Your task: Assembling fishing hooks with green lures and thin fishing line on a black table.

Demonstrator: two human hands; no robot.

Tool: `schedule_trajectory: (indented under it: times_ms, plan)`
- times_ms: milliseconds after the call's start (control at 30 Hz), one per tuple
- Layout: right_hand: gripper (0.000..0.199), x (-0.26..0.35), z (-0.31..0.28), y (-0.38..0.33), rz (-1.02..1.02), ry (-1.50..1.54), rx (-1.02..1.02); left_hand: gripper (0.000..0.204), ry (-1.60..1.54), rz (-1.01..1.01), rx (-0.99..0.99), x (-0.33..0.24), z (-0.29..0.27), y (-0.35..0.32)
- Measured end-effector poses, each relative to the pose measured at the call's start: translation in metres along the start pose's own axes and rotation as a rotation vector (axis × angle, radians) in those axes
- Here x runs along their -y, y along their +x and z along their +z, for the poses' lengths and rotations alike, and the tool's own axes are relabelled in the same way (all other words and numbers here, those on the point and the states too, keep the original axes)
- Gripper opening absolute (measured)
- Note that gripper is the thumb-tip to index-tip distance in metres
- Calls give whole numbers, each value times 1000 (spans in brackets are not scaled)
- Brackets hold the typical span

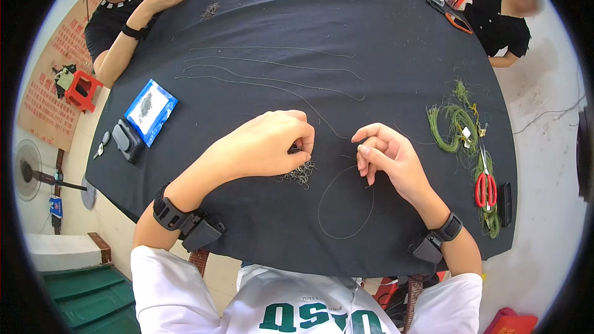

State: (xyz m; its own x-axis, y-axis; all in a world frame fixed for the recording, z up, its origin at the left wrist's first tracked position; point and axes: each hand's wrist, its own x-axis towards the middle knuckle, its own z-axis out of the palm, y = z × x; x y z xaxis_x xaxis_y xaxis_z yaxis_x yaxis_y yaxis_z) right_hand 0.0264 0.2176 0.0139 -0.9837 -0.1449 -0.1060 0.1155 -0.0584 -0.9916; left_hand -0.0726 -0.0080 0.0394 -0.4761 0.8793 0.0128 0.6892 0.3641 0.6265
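Observation:
My left hand point(266, 143) is over a small pile of tiny metal hooks point(301, 176), which look like fish hooks. Its thumb and fingers are pinched together at the pile, and what they hold, if anything, is hidden. To its right, my right hand point(388, 156) pinches a thin line point(320, 201) between thumb and fingers. That line hangs in a round loop on the black cloth, toward me. Beyond both hands several cut lengths of thin line point(272, 62) are laid out side by side, running left to right.
At the left lie a blue-edged pouch point(162, 125), a dark case point(127, 141) and keys point(99, 150). Green line bundles point(440, 127) and red-handled scissors point(486, 190) lie at the right, beside a black bar-shaped object point(505, 204). Two other people sit at the black-covered table's point(396, 18) far side.

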Motion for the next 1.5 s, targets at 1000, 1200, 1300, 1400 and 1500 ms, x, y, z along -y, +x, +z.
schedule_trajectory:
  times_ms: [1000, 1200, 1300, 1400, 1500]
  plan:
    - [12, 9, 13, -15, -101, 107, -40, 14, -1013, -73, -306, -37, 46, 0]
    - [8, 39, 24, -26, -266, -326, -133, 14, -307, 241, -509, -51, 24, 0]
    - [10, 55, 27, -30, -412, -518, -160, 14, -163, 356, -573, -66, 10, -1]
    - [9, 73, 27, -35, -596, -689, -207, 14, -89, 363, -559, -83, -5, -3]
    - [10, 91, 28, -41, -643, -817, -207, 14, -45, 359, -525, -99, -20, -4]
